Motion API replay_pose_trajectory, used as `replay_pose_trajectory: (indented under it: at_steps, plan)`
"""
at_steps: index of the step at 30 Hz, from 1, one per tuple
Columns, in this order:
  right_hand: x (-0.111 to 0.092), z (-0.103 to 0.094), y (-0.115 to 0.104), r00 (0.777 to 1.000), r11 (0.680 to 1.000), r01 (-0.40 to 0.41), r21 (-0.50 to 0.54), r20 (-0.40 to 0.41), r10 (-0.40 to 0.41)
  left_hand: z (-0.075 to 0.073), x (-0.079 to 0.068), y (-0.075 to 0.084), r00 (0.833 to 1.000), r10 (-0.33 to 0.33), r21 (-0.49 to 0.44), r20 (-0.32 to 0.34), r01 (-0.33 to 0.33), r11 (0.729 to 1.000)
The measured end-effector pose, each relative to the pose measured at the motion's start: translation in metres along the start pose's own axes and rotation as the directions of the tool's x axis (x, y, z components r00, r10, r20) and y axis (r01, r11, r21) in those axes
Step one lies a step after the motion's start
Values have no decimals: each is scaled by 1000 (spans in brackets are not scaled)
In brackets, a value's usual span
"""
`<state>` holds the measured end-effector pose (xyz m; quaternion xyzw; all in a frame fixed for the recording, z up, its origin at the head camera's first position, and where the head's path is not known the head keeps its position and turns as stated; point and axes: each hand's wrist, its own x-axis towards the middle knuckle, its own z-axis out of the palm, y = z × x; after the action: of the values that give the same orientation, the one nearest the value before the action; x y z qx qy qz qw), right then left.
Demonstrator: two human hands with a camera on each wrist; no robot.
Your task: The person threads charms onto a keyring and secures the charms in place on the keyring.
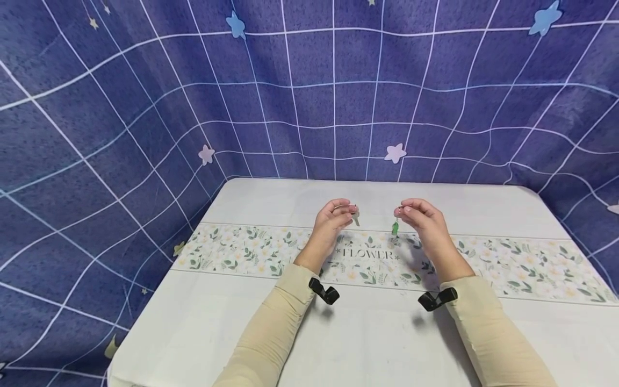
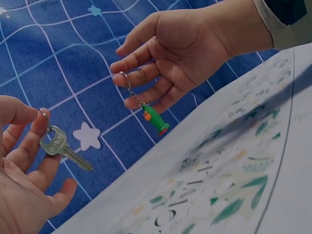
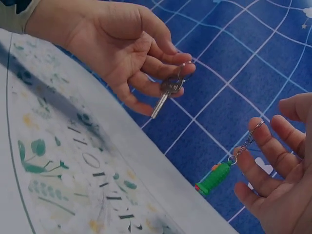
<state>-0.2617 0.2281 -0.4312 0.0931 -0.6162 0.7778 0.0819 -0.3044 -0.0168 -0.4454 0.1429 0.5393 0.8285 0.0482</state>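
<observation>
Key (image 2: 59,143): at left, hung in the air from the left ring (image 2: 46,117), blade slanting downward. Charm (image 3: 214,178): at right, hung in the air from a short chain (image 3: 241,150) and the right ring (image 3: 253,130), well apart from the key. Support both by the rings alone; avoid gripping blade or chain. Let the charm settle before any shift, being probably prone to swing.

Left hand (image 1: 332,222): fingers bent and slightly spread, ring at one fingertip. Cannot tell whether pinched by the thumb or merely hooked. Right hand (image 1: 426,219): fingers bent and spread, ring hooked at one fingertip, thumb apart. Add light thumb pressure for a surer hold; likely to slide off a bare hook otherwise. Match both hands in height.

Table (image 1: 377,338): below, with a floral strip (image 1: 512,263) across. Work over the strip, well inside the edges, to catch any drop. Curtain (image 1: 314,102): beyond the far edge; stay clear.
</observation>
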Motion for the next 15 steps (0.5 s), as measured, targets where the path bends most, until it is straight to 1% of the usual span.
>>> replay_pose_trajectory:
  at_steps: [3, 9, 15]
  plan:
    - [1, 2, -3, 1000, 999, 13, 44, 10, -13, 1, 2, 1, 1000, 10, -6, 2, -10, 1000]
    - [3, 6, -7, 999, 997, 36, 71, 14, -37, 8, 3, 8, 1000, 30, -3, 0, -30, 1000]
    - [4, 16, -13, 998, 993, 63, 100, 18, -65, 13, 4, 12, 1000, 27, -5, -4, -27, 1000]
